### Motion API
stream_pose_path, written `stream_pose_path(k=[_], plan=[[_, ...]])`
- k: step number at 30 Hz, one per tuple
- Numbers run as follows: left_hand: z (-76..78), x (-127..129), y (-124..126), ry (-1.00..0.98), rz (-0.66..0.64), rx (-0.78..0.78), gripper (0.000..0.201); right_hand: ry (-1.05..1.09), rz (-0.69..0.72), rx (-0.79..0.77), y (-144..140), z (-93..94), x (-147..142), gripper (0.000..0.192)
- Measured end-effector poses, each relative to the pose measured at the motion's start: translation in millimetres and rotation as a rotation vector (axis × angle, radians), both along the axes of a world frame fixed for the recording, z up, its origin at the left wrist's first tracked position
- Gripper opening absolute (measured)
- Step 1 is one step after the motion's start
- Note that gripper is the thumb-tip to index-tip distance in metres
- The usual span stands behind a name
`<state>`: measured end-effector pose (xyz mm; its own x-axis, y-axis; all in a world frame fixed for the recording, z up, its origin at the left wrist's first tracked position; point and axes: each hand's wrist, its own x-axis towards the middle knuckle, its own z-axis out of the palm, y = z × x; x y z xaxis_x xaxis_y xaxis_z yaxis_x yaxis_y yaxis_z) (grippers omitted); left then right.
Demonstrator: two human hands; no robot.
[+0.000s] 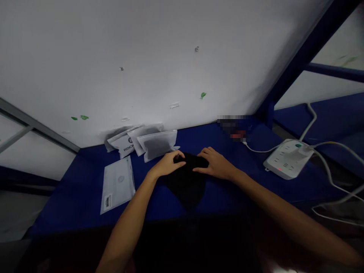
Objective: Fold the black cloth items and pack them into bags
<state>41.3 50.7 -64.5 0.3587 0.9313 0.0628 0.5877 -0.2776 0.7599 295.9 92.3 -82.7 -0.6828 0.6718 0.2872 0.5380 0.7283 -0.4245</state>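
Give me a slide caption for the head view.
Both hands, left hand and right hand, press black cloth on blue table.

Both forearms are bare to the frame's lower edge, with no sleeves showing. The left hand [167,163] and right hand [217,163] wear no gloves, rings, watch or wristband. Fingernails are short and plain.
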Motion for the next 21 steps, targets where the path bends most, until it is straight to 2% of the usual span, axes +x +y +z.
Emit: stream_pose_path(k=[4, 5, 7, 9, 10, 12, 15, 18, 19, 21], plan=[[1.1, -3, -1, -0.025, -0.027, -0.005, 0.074, 0.090, 0.109, -0.173, -1, 2.6, 1, 0.035], [2.6, -3, -1, -0.023, -0.050, -0.008, 0.077, 0.123, 0.141, -0.173, -2, 3.2, 1, 0.030], [5.4, -2, -1, -0.012, -0.096, -0.012, 0.061, 0.163, 0.201, -0.066, -5, 4.5, 2, 0.021], [6.8, -2, 0, -0.003, -0.117, -0.002, 0.029, 0.146, 0.243, 0.115, -8, 6.2, 2, 0.028], [6.9, -3, 1, -0.003, -0.114, 0.007, 0.019, 0.122, 0.267, 0.184, -10, 7.6, 2, 0.033], [6.8, -4, 2, -0.002, -0.104, 0.015, 0.020, 0.084, 0.322, 0.202, -14, 11.5, 3, 0.033], [8.1, -6, 1, 0.008, -0.111, -0.019, 0.024, 0.101, 0.407, -0.027, -16, 19.1, 3, 0.024], [11.5, -2, -3, 0.025, -0.105, -0.055, 0.016, 0.157, 0.412, -0.276, -14, 22.0, 4, 0.019], [12.6, 1, -5, 0.050, -0.099, -0.048, 0.020, 0.175, 0.393, -0.320, -13, 21.0, 4, 0.020], [14.0, 7, -9, 0.143, -0.106, -0.003, 0.043, 0.209, 0.329, -0.342, -11, 16.6, 4, 0.018]])
